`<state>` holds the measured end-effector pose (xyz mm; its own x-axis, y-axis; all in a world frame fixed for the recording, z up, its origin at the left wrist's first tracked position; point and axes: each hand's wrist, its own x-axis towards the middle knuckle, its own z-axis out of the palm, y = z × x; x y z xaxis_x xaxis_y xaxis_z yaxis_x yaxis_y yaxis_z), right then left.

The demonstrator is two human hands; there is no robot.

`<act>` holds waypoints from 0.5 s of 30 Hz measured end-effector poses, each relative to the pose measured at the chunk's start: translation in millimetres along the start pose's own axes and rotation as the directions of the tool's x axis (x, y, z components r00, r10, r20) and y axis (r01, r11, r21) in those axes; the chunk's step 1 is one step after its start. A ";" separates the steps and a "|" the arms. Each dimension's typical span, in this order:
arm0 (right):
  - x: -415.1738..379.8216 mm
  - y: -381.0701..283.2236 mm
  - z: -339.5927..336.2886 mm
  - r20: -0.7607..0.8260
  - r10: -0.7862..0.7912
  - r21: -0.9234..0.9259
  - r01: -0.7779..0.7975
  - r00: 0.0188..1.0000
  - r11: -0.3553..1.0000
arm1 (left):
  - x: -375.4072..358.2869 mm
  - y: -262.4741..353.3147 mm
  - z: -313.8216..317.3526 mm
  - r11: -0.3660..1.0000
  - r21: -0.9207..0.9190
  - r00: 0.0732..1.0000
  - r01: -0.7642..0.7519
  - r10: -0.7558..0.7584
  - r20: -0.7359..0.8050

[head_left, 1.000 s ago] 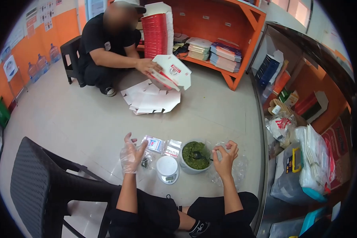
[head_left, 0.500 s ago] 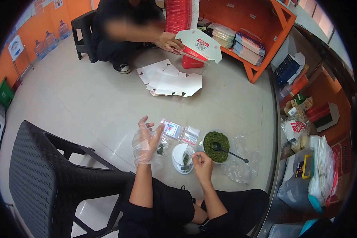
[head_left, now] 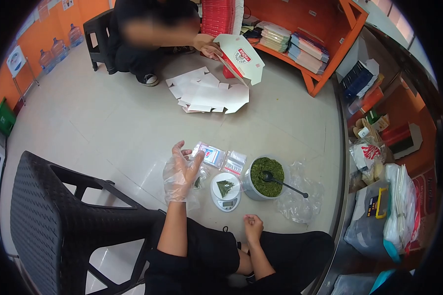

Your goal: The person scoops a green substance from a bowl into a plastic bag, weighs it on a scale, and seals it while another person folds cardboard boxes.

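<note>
Clock positions read around the kitchen scale (head_left: 226,203), 12 at the top of the view.

Centre: white scale on the pale tiled floor (head_left: 147,132); small clear packet of green chopped leaf (head_left: 225,188) lying on its round platform. Display too small to read.

Left hand (head_left: 180,173): at 10 o'clock, in a clear plastic glove, open, fingers spread and raised, gripping nothing visible. Nearest it, a small bag with green contents (head_left: 197,183), partly hidden, at 9 to 10.

Right hand (head_left: 253,229): at 5 o'clock, ungloved, apart from the scale, loosely closed with fingers curled in. Cannot tell whether anything small is inside.

At 2 to 3, just beside the scale: round tub (head_left: 251,189) of green chopped leaf. Black spoon (head_left: 286,185) has its bowl in the leaf, handle out over the rim toward 4. Crumpled clear plastic (head_left: 300,204) beyond, at 3.

At 11, printed plastic pack (head_left: 210,155); at 12 to 1, stack of small clear bags (head_left: 235,162), beside that pack.

Far side, 11 to 12: crouching co-worker (head_left: 152,37) handling a red-and-white carton (head_left: 242,59); flat white cartons (head_left: 209,93) spread on the floor just below. Black stool (head_left: 47,211) at 8 to 9. Orange shelf (head_left: 307,78) at 1 to 2, holding paper stacks.
</note>
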<state>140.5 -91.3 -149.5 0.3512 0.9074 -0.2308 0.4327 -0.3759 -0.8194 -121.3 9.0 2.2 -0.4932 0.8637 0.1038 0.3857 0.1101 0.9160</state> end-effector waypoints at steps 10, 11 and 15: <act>2.2 15.6 -1.8 0.020 0.049 0.052 -0.050 0.999 0.997 | 1.1 -6.6 3.4 1.000 -0.018 1.000 0.004 -0.004 -0.012; 2.1 15.3 -3.1 0.018 0.062 0.015 -0.062 0.998 0.998 | 2.0 -7.8 3.7 1.000 -0.017 1.000 0.004 -0.004 -0.009; 2.1 14.6 -2.1 0.012 0.064 0.064 -0.064 0.998 0.996 | 3.2 -7.7 2.1 1.000 0.024 1.000 -0.013 0.013 0.001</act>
<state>149.2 -95.2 -160.9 0.3685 0.8837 -0.2887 0.3552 -0.4209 -0.8347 -124.1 12.0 -5.4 -0.4871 0.8657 0.1156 0.4108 0.1103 0.9050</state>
